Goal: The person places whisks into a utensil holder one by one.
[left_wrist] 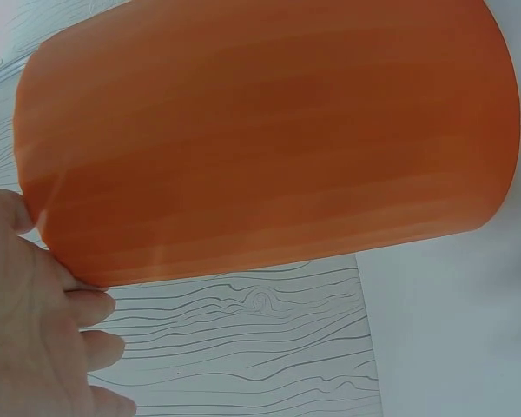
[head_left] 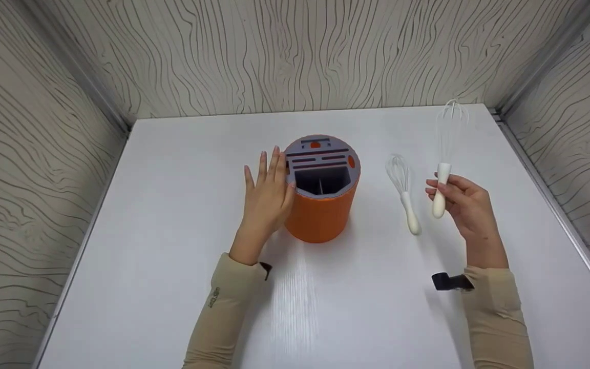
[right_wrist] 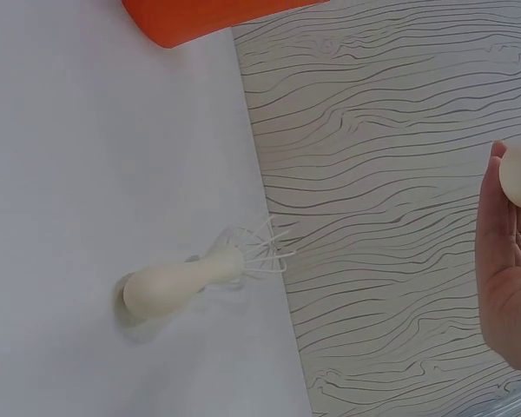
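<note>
To the right of the orange holder [head_left: 320,220], my right hand [head_left: 466,205] pinches a whisk [head_left: 444,171] by its handle; nearer the holder lies a second whisk [head_left: 406,201]. My left hand [head_left: 268,199], fingers straight, touches the holder's left side.

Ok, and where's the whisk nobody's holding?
In the head view, the whisk lies on the table, right of centre, between the orange container and the right hand holding the other whisk.
</note>
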`<action>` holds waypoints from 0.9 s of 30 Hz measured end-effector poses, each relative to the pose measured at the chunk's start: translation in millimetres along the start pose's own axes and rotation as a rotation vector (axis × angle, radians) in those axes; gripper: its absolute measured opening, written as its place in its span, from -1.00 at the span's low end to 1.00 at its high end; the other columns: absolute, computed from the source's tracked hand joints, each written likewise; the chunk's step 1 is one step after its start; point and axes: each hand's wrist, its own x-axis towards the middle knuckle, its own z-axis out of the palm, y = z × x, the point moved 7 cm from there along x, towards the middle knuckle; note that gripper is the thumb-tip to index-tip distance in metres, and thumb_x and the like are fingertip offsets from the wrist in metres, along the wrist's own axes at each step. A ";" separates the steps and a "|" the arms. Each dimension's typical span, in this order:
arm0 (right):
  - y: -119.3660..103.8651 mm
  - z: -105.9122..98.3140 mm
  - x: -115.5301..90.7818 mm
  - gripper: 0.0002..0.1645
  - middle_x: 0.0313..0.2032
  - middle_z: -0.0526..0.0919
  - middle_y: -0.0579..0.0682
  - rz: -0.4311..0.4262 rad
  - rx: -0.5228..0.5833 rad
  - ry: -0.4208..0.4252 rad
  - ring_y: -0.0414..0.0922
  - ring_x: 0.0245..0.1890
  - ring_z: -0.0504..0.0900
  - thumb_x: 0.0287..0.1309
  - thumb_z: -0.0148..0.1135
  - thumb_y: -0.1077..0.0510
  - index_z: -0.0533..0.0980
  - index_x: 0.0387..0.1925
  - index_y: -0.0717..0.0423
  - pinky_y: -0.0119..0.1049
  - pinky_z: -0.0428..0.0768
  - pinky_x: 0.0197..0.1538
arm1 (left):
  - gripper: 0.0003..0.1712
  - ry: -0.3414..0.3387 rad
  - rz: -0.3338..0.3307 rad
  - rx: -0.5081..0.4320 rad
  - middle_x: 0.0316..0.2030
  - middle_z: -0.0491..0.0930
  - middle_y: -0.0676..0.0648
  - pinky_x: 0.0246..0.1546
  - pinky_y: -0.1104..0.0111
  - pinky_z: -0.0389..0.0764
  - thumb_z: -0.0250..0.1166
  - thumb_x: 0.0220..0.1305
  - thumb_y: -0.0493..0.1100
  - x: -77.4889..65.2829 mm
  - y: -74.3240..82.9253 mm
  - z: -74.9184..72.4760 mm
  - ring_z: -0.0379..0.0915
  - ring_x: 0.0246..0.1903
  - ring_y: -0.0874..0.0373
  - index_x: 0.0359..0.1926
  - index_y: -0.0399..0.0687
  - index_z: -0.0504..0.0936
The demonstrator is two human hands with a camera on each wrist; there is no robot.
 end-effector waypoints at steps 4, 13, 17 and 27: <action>-3.9 5.2 0.6 -0.74 -0.27 0.70 0.16 -0.021 -0.001 -0.011 -0.06 -0.30 0.71 0.22 0.03 0.46 0.56 -0.10 0.35 -0.33 0.61 -0.17 | -0.30 0.017 0.007 -0.002 0.46 -0.11 -0.13 0.30 -0.17 -0.29 -0.21 0.42 0.01 0.1 0.1 -0.7 -0.29 0.43 -0.11 0.45 -0.24 -0.03; -7.9 18.9 2.0 -0.73 -0.27 0.70 0.16 -0.049 -0.020 -0.026 -0.07 -0.30 0.71 0.22 0.03 0.47 0.53 -0.07 0.38 -0.32 0.61 -0.18 | -0.30 0.021 0.005 -0.009 0.46 -0.11 -0.13 0.30 -0.16 -0.30 -0.22 0.42 0.02 0.3 -0.3 0.5 -0.30 0.43 -0.10 0.46 -0.22 -0.03; -6.4 24.4 1.9 -0.73 -0.27 0.70 0.15 -0.047 -0.026 -0.027 -0.07 -0.29 0.71 0.22 0.03 0.47 0.54 -0.07 0.36 -0.33 0.61 -0.18 | -0.30 0.023 0.003 -0.016 0.46 -0.11 -0.13 0.30 -0.15 -0.31 -0.22 0.42 0.03 0.3 -0.3 -0.2 -0.31 0.43 -0.09 0.46 -0.22 -0.03; -4.5 39.1 1.9 -0.73 -0.26 0.69 0.15 -0.052 -0.027 -0.044 -0.07 -0.28 0.70 0.22 0.02 0.47 0.52 -0.07 0.36 -0.31 0.61 -0.17 | -0.30 0.014 0.005 -0.018 0.46 -0.12 -0.13 0.30 -0.16 -0.32 -0.22 0.42 0.03 0.2 -0.5 1.1 -0.32 0.43 -0.09 0.46 -0.23 -0.03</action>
